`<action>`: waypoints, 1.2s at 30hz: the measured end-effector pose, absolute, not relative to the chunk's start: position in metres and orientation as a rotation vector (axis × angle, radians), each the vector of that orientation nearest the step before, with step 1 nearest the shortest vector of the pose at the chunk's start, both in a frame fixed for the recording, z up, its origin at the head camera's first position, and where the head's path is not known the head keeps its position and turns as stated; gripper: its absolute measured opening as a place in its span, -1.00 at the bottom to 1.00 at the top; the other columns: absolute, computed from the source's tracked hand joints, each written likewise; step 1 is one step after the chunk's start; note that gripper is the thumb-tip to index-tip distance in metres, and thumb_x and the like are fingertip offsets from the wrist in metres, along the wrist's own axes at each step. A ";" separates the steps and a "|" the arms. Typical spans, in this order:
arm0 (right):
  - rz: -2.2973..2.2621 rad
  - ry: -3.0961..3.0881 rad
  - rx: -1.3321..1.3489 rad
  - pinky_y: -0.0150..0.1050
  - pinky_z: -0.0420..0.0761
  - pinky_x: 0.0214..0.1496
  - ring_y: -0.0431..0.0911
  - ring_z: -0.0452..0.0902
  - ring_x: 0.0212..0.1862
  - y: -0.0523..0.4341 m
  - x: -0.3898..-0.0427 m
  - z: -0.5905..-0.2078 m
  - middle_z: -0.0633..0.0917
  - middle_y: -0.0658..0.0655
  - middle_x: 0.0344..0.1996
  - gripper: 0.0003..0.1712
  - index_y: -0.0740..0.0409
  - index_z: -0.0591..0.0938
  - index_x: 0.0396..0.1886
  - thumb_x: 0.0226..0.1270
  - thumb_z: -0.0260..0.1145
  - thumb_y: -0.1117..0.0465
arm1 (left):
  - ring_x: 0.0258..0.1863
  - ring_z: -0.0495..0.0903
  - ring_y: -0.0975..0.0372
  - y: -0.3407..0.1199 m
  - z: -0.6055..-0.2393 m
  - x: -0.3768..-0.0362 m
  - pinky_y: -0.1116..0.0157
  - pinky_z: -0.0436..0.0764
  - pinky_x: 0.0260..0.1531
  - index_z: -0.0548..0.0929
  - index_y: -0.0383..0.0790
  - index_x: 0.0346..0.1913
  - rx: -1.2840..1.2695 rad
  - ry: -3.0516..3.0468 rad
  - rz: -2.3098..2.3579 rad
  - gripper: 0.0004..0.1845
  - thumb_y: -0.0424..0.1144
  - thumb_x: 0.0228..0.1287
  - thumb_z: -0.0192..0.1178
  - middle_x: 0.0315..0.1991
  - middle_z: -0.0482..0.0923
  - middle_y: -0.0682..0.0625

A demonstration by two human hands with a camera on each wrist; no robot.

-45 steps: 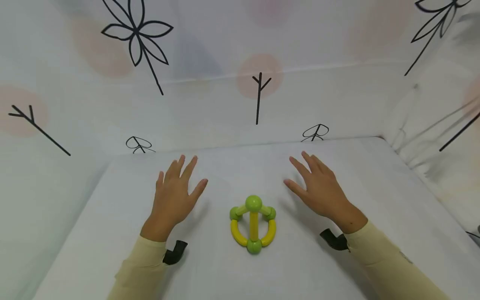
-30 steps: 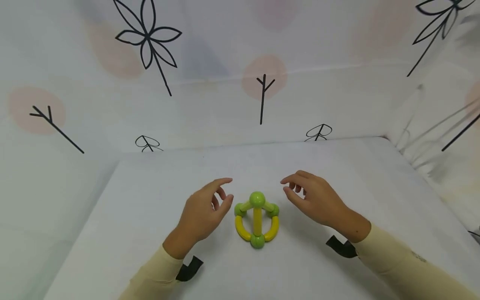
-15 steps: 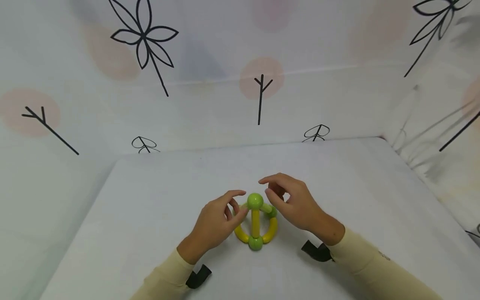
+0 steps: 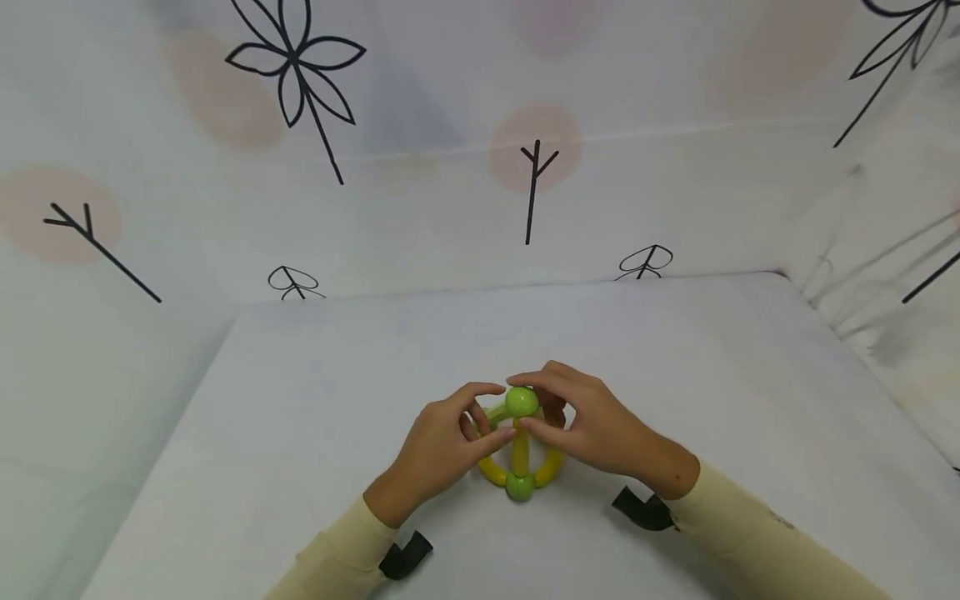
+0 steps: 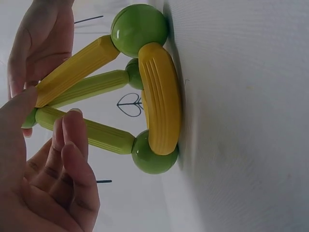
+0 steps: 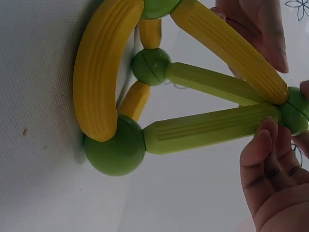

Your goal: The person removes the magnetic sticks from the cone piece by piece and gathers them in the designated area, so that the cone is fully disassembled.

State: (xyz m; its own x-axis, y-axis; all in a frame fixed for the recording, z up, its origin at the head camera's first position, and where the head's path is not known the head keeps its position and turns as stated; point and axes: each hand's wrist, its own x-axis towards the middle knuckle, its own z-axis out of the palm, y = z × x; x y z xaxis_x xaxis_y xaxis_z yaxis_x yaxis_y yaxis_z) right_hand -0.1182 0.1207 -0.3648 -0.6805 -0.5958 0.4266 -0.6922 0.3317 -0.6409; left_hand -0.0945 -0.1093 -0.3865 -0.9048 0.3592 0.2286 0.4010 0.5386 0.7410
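A toy built of green balls with yellow and green rods (image 4: 521, 467) stands on the white table (image 4: 300, 375). Its curved yellow rods (image 5: 161, 96) and base balls (image 6: 116, 150) lie against the surface, and straight rods rise to a top green ball (image 4: 520, 400). My right hand (image 4: 529, 405) pinches that top ball between forefinger and thumb. My left hand (image 4: 497, 412) pinches the rods just left of the ball; in the left wrist view the thumb of this hand (image 5: 50, 108) lies on the straight yellow rod and its fingers on a green rod. The right hand's fingers (image 6: 263, 159) curl at the green rod's upper end.
White cloth printed with black trees and leaves (image 4: 292, 67) walls in the table at the back and both sides. Black wrist straps (image 4: 405, 554) sit at both cream sleeves. Bare tabletop lies all round the toy.
Both hands came in from flat and spread on either side of the toy. Their fingers curled and closed on its top, the left on the rods, the right on the top ball.
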 end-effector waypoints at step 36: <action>1.400 -2.696 1.234 -0.27 0.64 -0.11 -0.27 0.58 -0.17 0.118 -0.116 -0.365 0.64 0.00 -0.10 -0.60 0.15 0.33 0.24 0.53 0.19 0.19 | -0.58 0.61 0.22 -0.108 -0.396 -0.099 0.30 0.66 -0.53 0.61 -0.09 0.20 -0.647 -2.635 -1.906 -0.59 -0.14 0.32 0.34 -0.39 0.57 -0.09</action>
State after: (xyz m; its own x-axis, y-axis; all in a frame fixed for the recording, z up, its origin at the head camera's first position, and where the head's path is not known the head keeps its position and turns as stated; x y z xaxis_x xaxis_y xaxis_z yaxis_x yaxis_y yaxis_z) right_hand -0.1155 0.1181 -0.3646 -0.7085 -0.6745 0.2077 -0.5580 0.3550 -0.7501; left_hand -0.0993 -0.1080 -0.3957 -0.9093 0.4074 0.0852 0.2084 0.2686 0.9404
